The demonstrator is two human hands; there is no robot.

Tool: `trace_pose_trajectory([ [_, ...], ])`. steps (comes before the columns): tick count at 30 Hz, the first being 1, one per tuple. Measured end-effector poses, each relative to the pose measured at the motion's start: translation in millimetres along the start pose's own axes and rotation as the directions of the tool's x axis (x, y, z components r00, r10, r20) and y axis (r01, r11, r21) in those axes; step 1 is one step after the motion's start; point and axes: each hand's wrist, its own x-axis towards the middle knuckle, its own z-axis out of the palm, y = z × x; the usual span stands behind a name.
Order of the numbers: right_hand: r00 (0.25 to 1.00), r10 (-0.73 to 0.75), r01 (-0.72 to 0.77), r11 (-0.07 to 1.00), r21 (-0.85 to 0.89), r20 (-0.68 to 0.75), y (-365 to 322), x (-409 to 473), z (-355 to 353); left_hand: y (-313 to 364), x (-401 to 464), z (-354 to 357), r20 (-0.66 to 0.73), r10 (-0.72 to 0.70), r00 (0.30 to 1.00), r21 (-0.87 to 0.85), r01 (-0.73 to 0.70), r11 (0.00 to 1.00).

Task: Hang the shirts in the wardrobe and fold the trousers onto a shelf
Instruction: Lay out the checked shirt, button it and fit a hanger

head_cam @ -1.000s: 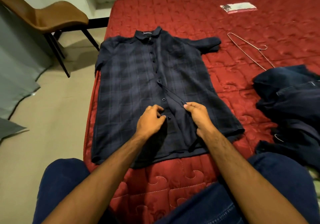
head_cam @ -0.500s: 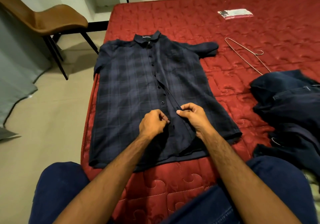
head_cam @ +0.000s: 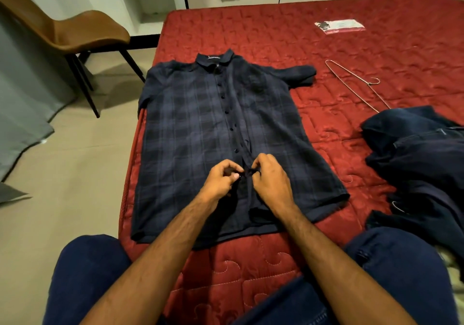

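1. Bed [head_cam: 288,36]: red quilted cover, carrying all the items noted below.
2. Shirt [head_cam: 200,128]: dark plaid, short-sleeved, spread flat face up on the left part of the bed, collar at the far end, hem at the near edge. The upper buttons appear undone and the placket lies slightly parted.
3. Dark garments [head_cam: 421,169]: heaped at the right of the bed, well apart from the shirt; whether trousers or shirts cannot be told.
4. Wire hanger [head_cam: 356,86]: lying far right of the shirt, untouched.
5. Left hand [head_cam: 221,181] and right hand [head_cam: 270,179]: the grip of each is a narrow pinch on the shirt's front edges at a lower button, fingertips nearly meeting.
6. Step in hand, judged: fastening a lower button before hanging.
7. Next move, judged: seat the button through its hole, then fetch the hanger and work it into the shoulders without dragging the shirt off the bed edge.
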Motion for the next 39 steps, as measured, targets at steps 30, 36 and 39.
trace_pose_trajectory([
  [30,0.984,0.149,-0.166,0.962,0.216,0.097,-2.4,-4.4,5.9,-2.7,3.3,3.0,-0.039,-0.122,0.992,-0.190,0.113,0.975],
  [36,0.991,0.097,-0.114,0.973,0.201,0.096,-1.4,-4.8,7.8,-3.7,3.1,-1.8,-0.021,-0.135,0.991,-0.222,0.127,0.967],
  [39,0.994,0.060,-0.080,0.972,0.223,0.095,0.5,-5.8,8.8,-5.7,2.8,-1.4,-0.033,-0.145,0.989,-0.270,0.130,0.954],
])
